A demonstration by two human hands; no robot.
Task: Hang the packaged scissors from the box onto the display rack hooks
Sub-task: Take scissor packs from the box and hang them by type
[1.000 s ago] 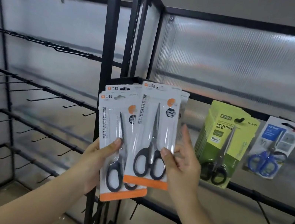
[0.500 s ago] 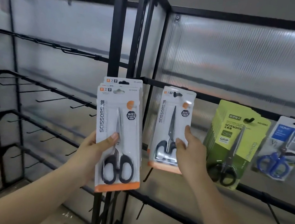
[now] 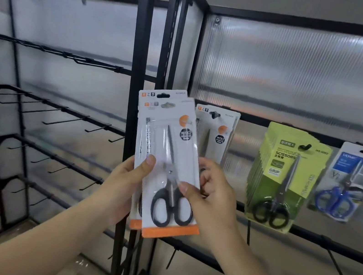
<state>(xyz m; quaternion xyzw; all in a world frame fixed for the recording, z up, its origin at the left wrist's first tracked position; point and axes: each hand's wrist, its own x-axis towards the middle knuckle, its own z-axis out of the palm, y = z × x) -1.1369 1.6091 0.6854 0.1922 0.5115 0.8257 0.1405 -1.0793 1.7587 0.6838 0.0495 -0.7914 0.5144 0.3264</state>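
A white scissors pack [image 3: 167,159] with an orange bottom strip is being held upright in front of the black upright post [image 3: 134,81] of the display rack [image 3: 297,130]. At least one further pack [image 3: 135,223] is being kept directly behind it, showing only as an orange corner at the lower left. The small stack is being gripped by the left hand [image 3: 121,187] along its left edge, with the thumb laid across the front and the fingers curled behind. The front pack is being pinched by the right hand [image 3: 211,197] at its right edge, the thumb being pressed onto the plastic blister above the black handles and the fingers being curled behind the card. Both forearms are being raised from the bottom of the view toward the rack.

Just behind the right hand, a matching white pack [image 3: 217,131] is being carried by a hook [image 3: 214,114] on the rack's horizontal bar; its lower part is being hidden by the hand. Further right, a stack of green scissors packs [image 3: 286,179] is being carried by the next hook, and beyond it a pack of blue-handled scissors [image 3: 348,184]. To the left, rows of bare hooks [image 3: 66,118] are being shown on a second rack section.
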